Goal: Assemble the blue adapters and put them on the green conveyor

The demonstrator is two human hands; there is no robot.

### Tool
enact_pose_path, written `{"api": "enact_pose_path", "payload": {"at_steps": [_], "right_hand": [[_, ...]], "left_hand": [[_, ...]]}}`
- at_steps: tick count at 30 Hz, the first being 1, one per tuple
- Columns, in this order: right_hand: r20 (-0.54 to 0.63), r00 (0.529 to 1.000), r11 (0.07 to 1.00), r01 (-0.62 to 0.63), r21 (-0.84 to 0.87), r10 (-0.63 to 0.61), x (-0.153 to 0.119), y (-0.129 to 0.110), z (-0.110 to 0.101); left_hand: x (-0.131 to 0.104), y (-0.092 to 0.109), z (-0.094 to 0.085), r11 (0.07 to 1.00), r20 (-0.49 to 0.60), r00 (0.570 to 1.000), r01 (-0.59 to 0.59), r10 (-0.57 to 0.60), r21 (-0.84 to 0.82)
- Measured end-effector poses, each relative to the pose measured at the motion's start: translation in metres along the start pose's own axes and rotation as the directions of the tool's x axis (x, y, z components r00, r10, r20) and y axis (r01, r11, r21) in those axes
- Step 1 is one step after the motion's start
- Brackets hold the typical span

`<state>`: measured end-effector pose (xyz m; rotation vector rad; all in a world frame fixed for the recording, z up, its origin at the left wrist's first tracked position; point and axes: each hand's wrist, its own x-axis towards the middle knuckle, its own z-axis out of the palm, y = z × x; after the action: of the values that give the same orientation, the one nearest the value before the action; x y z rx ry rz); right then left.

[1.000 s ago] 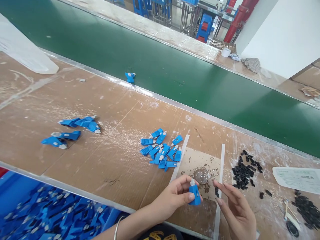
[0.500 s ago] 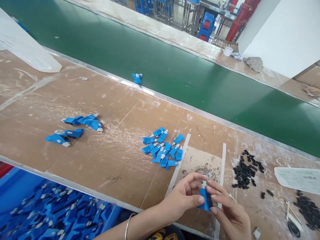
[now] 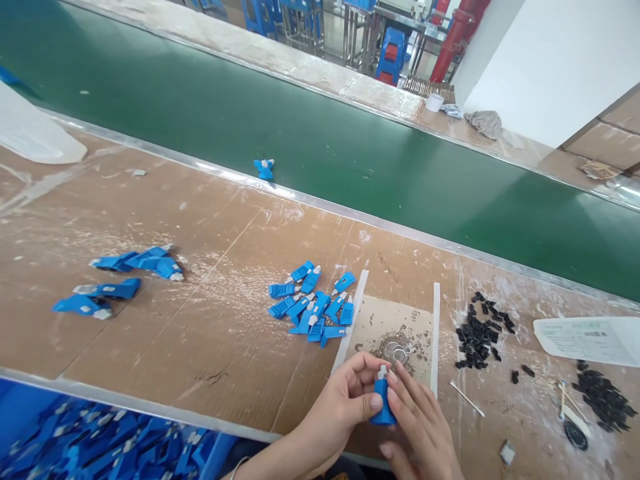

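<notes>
Blue block (image 3: 383, 410) stands pale tip up between your hands, above the near edge of the table (image 3: 240, 373). Your left hand (image 3: 343, 407) pinches it between thumb and fingers; your right hand (image 3: 423, 420) lays straight fingers along its other side, thumb apart. At lower left, your blue bin (image 3: 216, 459) holds a heap of similar blocks with pale tips. Beyond your hands sits a clear round dish (image 3: 397, 353), its contents too unclear to tell.
</notes>
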<state>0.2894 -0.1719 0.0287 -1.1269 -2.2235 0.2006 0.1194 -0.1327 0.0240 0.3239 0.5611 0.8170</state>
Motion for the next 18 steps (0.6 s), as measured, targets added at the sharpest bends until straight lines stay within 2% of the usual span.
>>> {"api": "enact_pose_path", "payload": {"at_steps": [3, 5, 7, 9, 10, 11, 12, 13, 14, 15, 16, 18], "right_hand": [[-0.008, 1.0, 1.0, -0.006, -0.024, 0.006, 0.001, -0.004, 0.004], [0.018, 0.999, 0.999, 0.026, 0.029, -0.026, 0.002, -0.001, 0.001], [0.066, 0.997, 0.995, 0.037, 0.097, -0.043, 0.001, 0.011, -0.007], [0.076, 0.996, 0.997, -0.048, 0.057, 0.044, -0.002, 0.033, -0.021], [0.043, 0.991, 0.991, -0.13, -0.018, 0.13, -0.004, 0.048, -0.028], [-0.022, 0.979, 0.972, -0.204, -0.12, 0.203, -0.007, 0.064, -0.036], [-0.056, 0.966, 0.938, -0.257, -0.233, 0.251, -0.01, 0.081, -0.043], [-0.078, 0.957, 0.916, -0.289, -0.278, 0.278, -0.012, 0.096, -0.049], [-0.076, 0.956, 0.906, -0.293, -0.304, 0.284, -0.015, 0.11, -0.054], [-0.064, 0.958, 0.904, -0.284, -0.319, 0.278, -0.017, 0.122, -0.058], [-0.05, 0.963, 0.911, -0.267, -0.314, 0.265, -0.019, 0.132, -0.06], [0.003, 0.979, 0.925, -0.191, -0.327, 0.203, -0.022, 0.145, -0.061]], "left_hand": [[0.0, -0.003, -0.003, 0.999, -0.002, 1.0, -0.005, 0.005, 0.034], [-0.004, -0.002, -0.006, 0.996, 0.002, 1.0, 0.007, -0.008, 0.089], [-0.015, 0.005, -0.013, 0.976, -0.001, 1.0, 0.02, -0.02, 0.218], [-0.029, 0.024, -0.025, 0.891, -0.091, 0.993, -0.025, 0.074, 0.453], [-0.037, 0.038, -0.034, 0.796, -0.167, 0.967, -0.053, 0.191, 0.603], [-0.044, 0.055, -0.045, 0.656, -0.23, 0.909, -0.061, 0.348, 0.752], [-0.05, 0.073, -0.057, 0.478, -0.256, 0.824, -0.02, 0.505, 0.878], [-0.055, 0.091, -0.071, 0.275, -0.235, 0.733, 0.069, 0.639, 0.959], [-0.059, 0.109, -0.084, 0.076, -0.183, 0.655, 0.188, 0.733, 0.979], [-0.062, 0.125, -0.096, -0.096, -0.112, 0.605, 0.301, 0.788, 0.949], [-0.065, 0.14, -0.107, -0.217, -0.042, 0.552, 0.395, 0.832, 0.893], [-0.068, 0.162, -0.121, -0.349, 0.071, 0.483, 0.514, 0.873, 0.783]]}}
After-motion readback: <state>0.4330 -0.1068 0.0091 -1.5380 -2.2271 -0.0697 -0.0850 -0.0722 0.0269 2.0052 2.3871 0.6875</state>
